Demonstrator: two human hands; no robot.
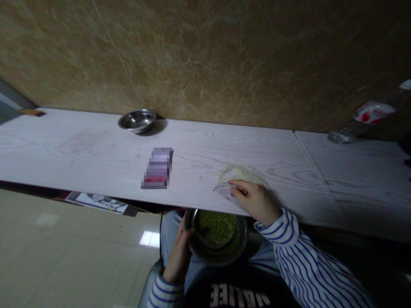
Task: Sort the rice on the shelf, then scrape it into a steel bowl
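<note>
Head view, the only one. Left hand (180, 256) closed on the left side of a metal bowl (239, 247), thumb at its rim; bowl sits over the lap, by the near edge of the table (199, 141). Green beans (216, 226) in it. Right hand (258, 200) pinches a thin pale piece (221, 188) between thumb and fingers, at the near side of a heap of white grains (245, 173); exact material unclear. Progress, by my reading: beans are gathered in the bowl, the white heap remains on the tabletop, so work looks unfinished. Far left, a small metal dish (138, 122); far right, a clear bottle (374, 113).
</note>
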